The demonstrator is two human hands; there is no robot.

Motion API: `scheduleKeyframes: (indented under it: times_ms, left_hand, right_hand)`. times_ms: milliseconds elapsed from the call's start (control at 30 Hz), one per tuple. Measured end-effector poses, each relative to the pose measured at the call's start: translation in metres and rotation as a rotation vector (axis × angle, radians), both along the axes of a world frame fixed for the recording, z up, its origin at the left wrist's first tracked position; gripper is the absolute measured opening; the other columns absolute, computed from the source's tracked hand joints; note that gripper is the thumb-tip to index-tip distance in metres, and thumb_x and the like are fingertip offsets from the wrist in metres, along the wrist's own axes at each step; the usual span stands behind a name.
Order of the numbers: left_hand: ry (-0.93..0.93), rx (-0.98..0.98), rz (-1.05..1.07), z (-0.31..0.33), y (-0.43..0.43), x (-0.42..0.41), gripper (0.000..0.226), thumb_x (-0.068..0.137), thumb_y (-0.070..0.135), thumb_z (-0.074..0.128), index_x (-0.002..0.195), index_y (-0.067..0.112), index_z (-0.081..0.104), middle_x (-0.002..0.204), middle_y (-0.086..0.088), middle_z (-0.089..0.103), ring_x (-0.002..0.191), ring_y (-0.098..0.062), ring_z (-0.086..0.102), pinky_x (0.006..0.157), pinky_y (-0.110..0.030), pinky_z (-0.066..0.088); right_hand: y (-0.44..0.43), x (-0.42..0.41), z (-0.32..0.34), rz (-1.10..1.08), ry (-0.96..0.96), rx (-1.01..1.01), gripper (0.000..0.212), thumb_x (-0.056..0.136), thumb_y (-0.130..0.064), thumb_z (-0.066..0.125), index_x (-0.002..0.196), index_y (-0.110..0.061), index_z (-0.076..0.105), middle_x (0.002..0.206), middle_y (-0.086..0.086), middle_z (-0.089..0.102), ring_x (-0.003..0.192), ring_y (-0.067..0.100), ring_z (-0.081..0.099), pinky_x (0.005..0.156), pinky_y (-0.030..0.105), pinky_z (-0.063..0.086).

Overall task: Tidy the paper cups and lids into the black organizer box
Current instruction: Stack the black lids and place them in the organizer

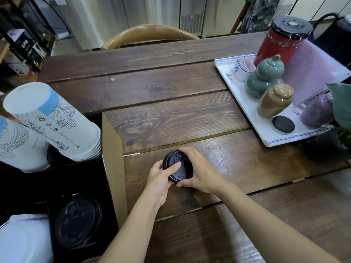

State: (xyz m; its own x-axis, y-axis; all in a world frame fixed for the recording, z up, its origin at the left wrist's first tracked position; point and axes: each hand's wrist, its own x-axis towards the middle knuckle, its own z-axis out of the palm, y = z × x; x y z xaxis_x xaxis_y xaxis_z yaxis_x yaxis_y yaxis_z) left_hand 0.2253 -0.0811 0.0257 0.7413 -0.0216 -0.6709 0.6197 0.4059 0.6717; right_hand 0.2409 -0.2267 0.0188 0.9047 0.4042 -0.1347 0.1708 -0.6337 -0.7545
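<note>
A small stack of black cup lids (180,172) is held just above the wooden table (171,114) between both hands. My left hand (161,177) grips its left side, with the thumb lying across the top. My right hand (201,173) cups its right side. To the left stands the black organizer box (112,160) with a brown cardboard wall. Two stacks of white printed paper cups (55,122) lean upside down in its far compartments. A pile of black lids (77,223) lies in a near compartment.
A white tray (245,103) at the right carries green, brown and purple ceramic jars, a small cup and a black coaster. Behind it stands a red canister with a black lid (281,42). A wooden chair back (150,33) sits at the far edge. Plant leaves (341,105) overhang the right side.
</note>
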Motion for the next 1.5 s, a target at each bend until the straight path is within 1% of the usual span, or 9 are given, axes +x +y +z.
scheduleKeyframes:
  times_ms: [100, 233, 400, 533, 833, 1000, 1233, 1333, 1500]
  left_hand:
    - [-0.061, 0.0, 0.015, 0.006, 0.0, -0.002, 0.025, 0.081, -0.001, 0.065, 0.104, 0.006, 0.059, 0.104, -0.016, 0.067, 0.091, -0.025, 0.067, 0.073, -0.034, 0.057]
    - [-0.161, -0.029, -0.015, 0.016, 0.002, -0.007, 0.026, 0.082, -0.003, 0.063, 0.104, 0.009, 0.061, 0.103, -0.012, 0.069, 0.093, -0.023, 0.067, 0.074, -0.031, 0.057]
    - [-0.199, -0.013, -0.006, 0.029, 0.002, -0.017, 0.031, 0.081, -0.001, 0.064, 0.11, 0.01, 0.061, 0.112, -0.011, 0.067, 0.104, -0.025, 0.063, 0.084, -0.036, 0.055]
    - [-0.187, 0.069, 0.03, 0.04, 0.003, -0.031, 0.034, 0.08, 0.003, 0.068, 0.113, 0.006, 0.062, 0.115, -0.015, 0.068, 0.108, -0.029, 0.064, 0.085, -0.041, 0.056]
    - [-0.223, 0.286, 0.213, 0.087, 0.026, -0.088, 0.029, 0.077, 0.014, 0.074, 0.105, 0.009, 0.068, 0.108, -0.01, 0.072, 0.101, -0.026, 0.068, 0.089, -0.048, 0.055]
    - [-0.239, 0.315, 0.289, 0.115, 0.062, -0.133, 0.03, 0.083, 0.015, 0.068, 0.113, 0.01, 0.065, 0.109, -0.005, 0.07, 0.097, -0.019, 0.067, 0.077, -0.039, 0.058]
    - [-0.26, 0.557, 0.389, 0.13, 0.128, -0.152, 0.04, 0.078, 0.013, 0.074, 0.114, -0.001, 0.062, 0.099, -0.008, 0.07, 0.092, -0.017, 0.067, 0.081, -0.029, 0.057]
    - [-0.241, 0.616, 0.385, 0.127, 0.149, -0.15, 0.048, 0.076, 0.017, 0.076, 0.118, -0.001, 0.062, 0.107, -0.011, 0.069, 0.1, -0.023, 0.066, 0.094, -0.039, 0.052]
    - [-0.221, 0.663, 0.316, 0.11, 0.171, -0.142, 0.041, 0.083, 0.019, 0.069, 0.119, 0.0, 0.061, 0.113, -0.014, 0.068, 0.105, -0.028, 0.064, 0.097, -0.047, 0.05]
  right_hand:
    - [-0.001, -0.002, 0.003, -0.019, 0.019, 0.076, 0.099, 0.057, -0.03, 0.087, 0.138, -0.025, 0.03, 0.139, -0.002, 0.036, 0.13, 0.012, 0.034, 0.111, 0.032, 0.032]
    - [-0.007, -0.005, 0.013, -0.174, 0.304, 0.428, 0.084, 0.061, -0.039, 0.082, 0.132, -0.037, 0.037, 0.135, -0.006, 0.044, 0.124, 0.009, 0.046, 0.103, 0.03, 0.041]
    - [-0.014, -0.01, 0.02, -0.383, 0.454, 0.684, 0.049, 0.068, -0.03, 0.079, 0.112, -0.016, 0.062, 0.111, 0.005, 0.068, 0.105, 0.024, 0.064, 0.085, 0.037, 0.054]
    - [-0.011, -0.015, 0.033, -0.374, 0.41, 0.627, 0.023, 0.075, -0.018, 0.075, 0.096, -0.014, 0.064, 0.09, 0.0, 0.07, 0.082, 0.012, 0.068, 0.063, 0.021, 0.053]
    - [0.021, -0.039, 0.071, -0.174, 0.351, 0.486, 0.037, 0.075, -0.033, 0.075, 0.099, -0.007, 0.065, 0.091, 0.006, 0.072, 0.079, 0.015, 0.068, 0.06, 0.021, 0.049]
    - [0.063, -0.064, 0.098, -0.016, 0.319, 0.442, 0.029, 0.078, -0.039, 0.07, 0.087, -0.012, 0.064, 0.074, -0.004, 0.065, 0.053, -0.001, 0.056, 0.05, 0.015, 0.038]
    - [0.124, -0.083, 0.118, 0.029, 0.27, 0.299, 0.054, 0.07, -0.063, 0.064, 0.093, -0.015, 0.059, 0.074, 0.013, 0.072, 0.05, 0.025, 0.061, 0.046, 0.03, 0.043]
    - [0.15, -0.086, 0.121, 0.008, 0.285, 0.269, 0.048, 0.075, -0.059, 0.062, 0.095, -0.016, 0.057, 0.074, 0.012, 0.07, 0.042, 0.02, 0.061, 0.041, 0.027, 0.044]
    - [0.177, -0.092, 0.115, -0.041, 0.307, 0.173, 0.047, 0.082, -0.056, 0.057, 0.108, -0.017, 0.048, 0.07, 0.014, 0.068, 0.04, 0.02, 0.059, 0.038, 0.025, 0.045]
